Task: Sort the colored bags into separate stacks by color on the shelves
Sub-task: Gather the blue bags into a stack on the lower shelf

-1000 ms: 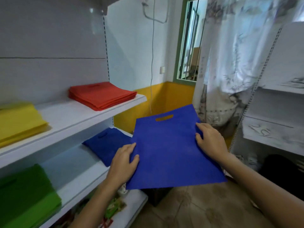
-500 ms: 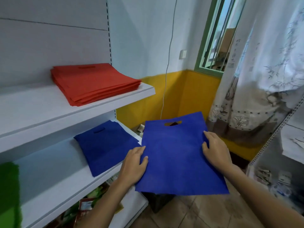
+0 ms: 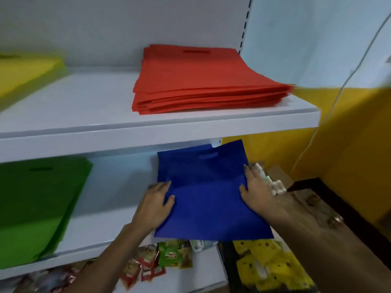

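A flat blue bag [image 3: 208, 199] with a cut-out handle lies over the right end of the middle shelf [image 3: 105, 227], covering the blue stack there; its near edge overhangs the shelf front. My left hand [image 3: 157, 203] grips its left edge and my right hand [image 3: 257, 194] grips its right edge. A red stack [image 3: 196, 81] sits on the upper shelf [image 3: 148, 129] above. A green stack [image 3: 36, 208] lies at the left of the middle shelf. A yellow stack [image 3: 27, 72] shows at the upper left.
Snack packets [image 3: 160, 261] lie on the lowest shelf under the blue bag. Yellow packets [image 3: 268, 265] fill a dark box on the floor at the right. A white cable [image 3: 338, 96] hangs down the yellow wall.
Both hands carried the blue bag left and forward from open air onto the blue stack on the middle shelf. My view swung left and down toward the shelves.
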Tool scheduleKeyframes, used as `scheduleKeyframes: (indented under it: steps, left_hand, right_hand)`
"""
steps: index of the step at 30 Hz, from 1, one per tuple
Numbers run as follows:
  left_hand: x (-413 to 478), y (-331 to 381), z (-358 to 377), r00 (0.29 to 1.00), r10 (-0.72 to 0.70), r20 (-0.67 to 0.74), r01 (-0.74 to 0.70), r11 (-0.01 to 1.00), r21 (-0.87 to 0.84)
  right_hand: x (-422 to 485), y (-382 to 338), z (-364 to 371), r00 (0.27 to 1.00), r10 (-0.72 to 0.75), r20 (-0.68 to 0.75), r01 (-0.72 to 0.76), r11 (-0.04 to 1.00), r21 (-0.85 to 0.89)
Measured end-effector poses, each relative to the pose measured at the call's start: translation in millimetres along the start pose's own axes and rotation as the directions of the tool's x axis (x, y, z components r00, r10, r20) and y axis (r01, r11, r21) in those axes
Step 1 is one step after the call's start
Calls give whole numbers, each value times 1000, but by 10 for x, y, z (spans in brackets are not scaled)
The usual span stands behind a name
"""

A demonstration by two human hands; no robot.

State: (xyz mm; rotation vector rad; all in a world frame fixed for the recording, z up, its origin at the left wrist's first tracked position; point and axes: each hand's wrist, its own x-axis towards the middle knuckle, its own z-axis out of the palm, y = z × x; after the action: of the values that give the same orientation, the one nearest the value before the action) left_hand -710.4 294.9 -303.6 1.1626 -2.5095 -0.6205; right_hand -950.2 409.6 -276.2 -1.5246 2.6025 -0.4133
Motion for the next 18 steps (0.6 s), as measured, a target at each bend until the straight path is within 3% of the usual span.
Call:
scheduleKeyframes:
  steps: [3, 7, 13, 16, 18]
  left_hand:
    - [159, -224, 180, 999, -39, -38, 41, 997, 59]
    - [364, -499, 506, 995, -75, -66, 83, 989, 122]
    - [481, -721, 846, 989, -94, -113, 121, 956, 269]
    - [449, -712, 801, 981, -126, -146, 158, 959, 236]
    - [388, -667, 680, 974, -117, -195, 155, 970, 190]
  right_hand:
    - [362, 22, 363, 992, -98, 84, 106, 990, -95]
    - [697, 112, 807, 986, -126, 112, 142, 978, -151]
    - [953, 137, 1192, 979, 37, 202, -7, 989, -149]
    - [899, 92, 1182, 985, 76, 153, -53, 987, -152]
    - [831, 39, 1095, 999, 14, 44, -8, 991, -132]
